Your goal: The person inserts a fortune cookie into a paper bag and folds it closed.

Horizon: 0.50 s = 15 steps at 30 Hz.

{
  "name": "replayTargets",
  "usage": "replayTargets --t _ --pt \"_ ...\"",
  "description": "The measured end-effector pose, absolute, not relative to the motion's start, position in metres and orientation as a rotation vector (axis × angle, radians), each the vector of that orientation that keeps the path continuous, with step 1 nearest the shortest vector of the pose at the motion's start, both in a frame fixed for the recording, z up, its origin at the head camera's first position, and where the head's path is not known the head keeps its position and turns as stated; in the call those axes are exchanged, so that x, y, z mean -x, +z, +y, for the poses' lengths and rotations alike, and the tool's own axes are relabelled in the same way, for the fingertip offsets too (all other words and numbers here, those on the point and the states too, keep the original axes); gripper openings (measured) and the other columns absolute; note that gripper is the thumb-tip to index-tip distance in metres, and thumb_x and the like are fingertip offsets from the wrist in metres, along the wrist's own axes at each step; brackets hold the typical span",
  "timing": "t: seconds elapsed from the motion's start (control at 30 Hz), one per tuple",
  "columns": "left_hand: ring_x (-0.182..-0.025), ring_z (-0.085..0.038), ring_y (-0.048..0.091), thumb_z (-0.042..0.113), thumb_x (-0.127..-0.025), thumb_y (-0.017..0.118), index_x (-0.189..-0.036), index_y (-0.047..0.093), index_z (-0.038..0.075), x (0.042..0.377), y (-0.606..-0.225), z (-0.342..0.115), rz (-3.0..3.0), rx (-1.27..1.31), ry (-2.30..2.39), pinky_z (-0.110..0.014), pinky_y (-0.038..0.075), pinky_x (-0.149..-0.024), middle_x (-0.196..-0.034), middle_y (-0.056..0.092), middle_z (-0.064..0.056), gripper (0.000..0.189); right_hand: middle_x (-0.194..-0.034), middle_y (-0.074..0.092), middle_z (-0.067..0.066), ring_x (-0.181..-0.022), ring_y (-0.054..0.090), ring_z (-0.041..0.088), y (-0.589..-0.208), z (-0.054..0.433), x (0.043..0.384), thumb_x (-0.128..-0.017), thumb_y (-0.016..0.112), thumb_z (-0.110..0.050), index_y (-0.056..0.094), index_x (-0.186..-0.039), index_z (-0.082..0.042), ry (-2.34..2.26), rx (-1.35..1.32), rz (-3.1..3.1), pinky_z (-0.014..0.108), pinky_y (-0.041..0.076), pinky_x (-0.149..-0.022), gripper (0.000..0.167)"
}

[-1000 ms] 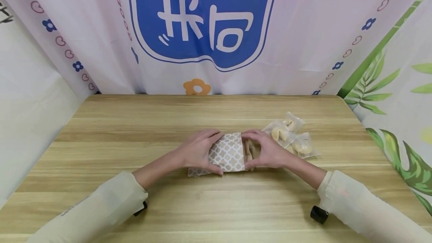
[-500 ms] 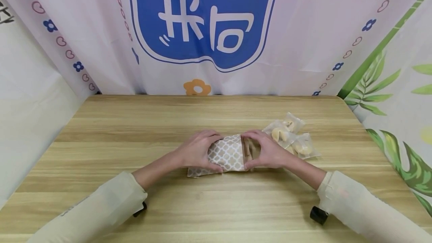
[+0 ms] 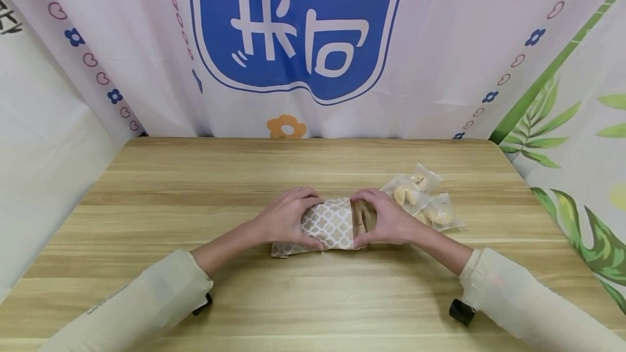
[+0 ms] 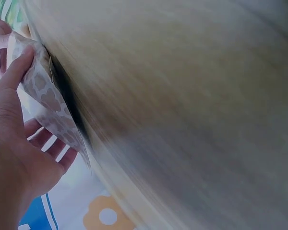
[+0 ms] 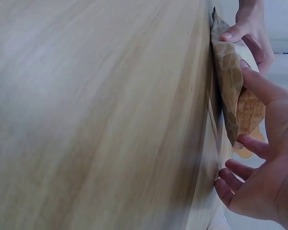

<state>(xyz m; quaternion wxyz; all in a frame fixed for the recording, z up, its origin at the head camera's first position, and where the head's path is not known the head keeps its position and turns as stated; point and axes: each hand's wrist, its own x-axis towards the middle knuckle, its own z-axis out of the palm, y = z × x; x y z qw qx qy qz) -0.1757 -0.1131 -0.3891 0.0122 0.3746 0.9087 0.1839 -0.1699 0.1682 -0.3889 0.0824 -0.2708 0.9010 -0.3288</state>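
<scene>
A paper bag [image 3: 332,224] with a tan and white lattice print lies on its side on the table, its mouth toward the right. My left hand [image 3: 289,219] grips the bag's body, thumb on the near edge and fingers at the far edge. At the mouth, my right hand [image 3: 391,217] holds the rim between thumb and fingers, and the brown inside shows between them. In the right wrist view the bag's mouth [image 5: 249,111] gapes, with the thumb and a fingertip on its edges. The left wrist view has the printed side [image 4: 50,103] between thumb and fingers.
Several fortune cookies [image 3: 405,194] in clear wrappers lie in a cluster just beyond my right hand. The wooden table [image 3: 244,162] ends at a printed curtain [image 3: 342,113] along the back. Black wrist-camera mounts [image 3: 462,312] sit under the sleeves.
Both hands stay nearly in place around the bag. The bag's far upper edge has sunk slightly and its printed face looks a little more creased.
</scene>
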Motion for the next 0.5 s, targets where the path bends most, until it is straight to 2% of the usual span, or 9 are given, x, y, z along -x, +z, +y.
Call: replayTargets --t 0.3,0.5 --pt "-0.124 -0.029 0.057 0.058 -0.07 0.091 -0.136 0.064 0.0 0.174 -0.3877 -0.1132 2.835 -1.188 0.617 -0.047 0.049 -0.106 -0.133 0.062 -0.012 0.092 -0.147 0.051 0.023 -0.135 0.046 0.048 -0.3913 0.171 0.171 -0.067 0.096 -0.038 0.058 -0.14 -0.001 -0.989 0.817 2.687 0.069 0.037 -0.11 0.09" --pt "-0.125 -0.03 0.056 0.059 -0.069 0.091 -0.138 0.063 0.0 0.1748 -0.3874 -0.1131 2.836 -1.162 0.607 -0.047 0.049 -0.107 -0.135 0.062 -0.013 0.094 -0.147 0.051 0.022 -0.136 0.046 0.046 -0.393 0.1714 0.1713 -0.067 0.096 -0.041 0.057 -0.142 -0.002 -0.972 0.818 2.693 0.069 0.037 -0.11 0.093"
